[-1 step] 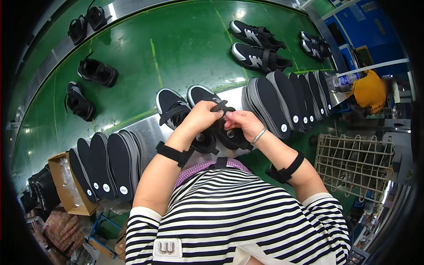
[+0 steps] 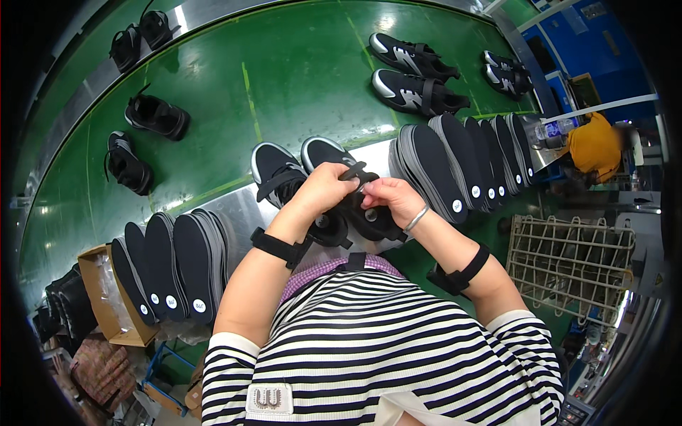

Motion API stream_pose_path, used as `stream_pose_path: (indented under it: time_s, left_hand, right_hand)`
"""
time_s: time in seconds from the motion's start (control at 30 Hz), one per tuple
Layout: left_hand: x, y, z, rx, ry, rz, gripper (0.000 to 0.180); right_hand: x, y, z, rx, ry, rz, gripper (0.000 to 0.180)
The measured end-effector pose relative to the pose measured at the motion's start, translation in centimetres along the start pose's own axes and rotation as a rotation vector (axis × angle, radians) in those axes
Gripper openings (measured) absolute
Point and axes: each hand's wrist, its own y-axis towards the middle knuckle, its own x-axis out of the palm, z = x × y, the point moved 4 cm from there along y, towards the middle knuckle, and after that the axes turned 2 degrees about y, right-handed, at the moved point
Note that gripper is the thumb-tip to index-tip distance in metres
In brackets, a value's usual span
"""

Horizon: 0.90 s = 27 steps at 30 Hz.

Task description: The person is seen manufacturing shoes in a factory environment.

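Here we are at the counter (image 2: pixel 298 78), glossy green top, bright metal edge, and one pair stands at its near side: left shoe (image 2: pixel 272 157), right shoe (image 2: pixel 321 150), black uppers, rounded toes rimmed in shiny silver, heels toward the wearer. The left hand (image 2: pixel 325 186) comes in over them, a tight grip, thumb against fingers, nipping the flat black strap (image 2: pixel 353 170) above the right shoe. Across from it, the right hand (image 2: pixel 394 199), smooth silver bangle (image 2: pixel 415 219) at the wrist, fingers curled, thumb near the fingertips, right by the strap; whether that grip is fully closed or has hold of anything, I can't tell. Either side, insoles: right stacks (image 2: pixel 426 167), left stacks (image 2: pixel 199 263), long, matte black ovals over grey layered edges, round white stickers at the heels. And there's the box (image 2: pixel 99 295), plain brown cardboard, crinkled clear plastic inside.
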Motion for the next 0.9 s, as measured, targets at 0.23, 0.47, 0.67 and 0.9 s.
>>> stream_pose_path:
  time_s: [0.23,0.47,0.67,0.9]
  left_hand:
    - [-0.3,0.4,-0.4,0.092,0.076,0.258,0.021]
    - [0.6,-7.9,7.0,0.667,0.418,0.468,0.039]
    - [-2.2,-13.1,4.1,0.471,0.153,0.327,0.015]
    - [-23.7,-32.2,-4.2,-0.201,0.761,1.784,0.025]
  right_hand:
    - [-0.7,-1.2,0.4,0.09,-0.231,-0.166,0.013]
    - [1.0,-5.1,-3.5,-0.284,-0.181,-0.058,0.011]
    - [5.9,-6.5,-4.1,-0.478,-0.56,-0.369,0.014]
    - [-4.6,-1.6,-1.1,-0.327,-0.905,0.01,0.061]
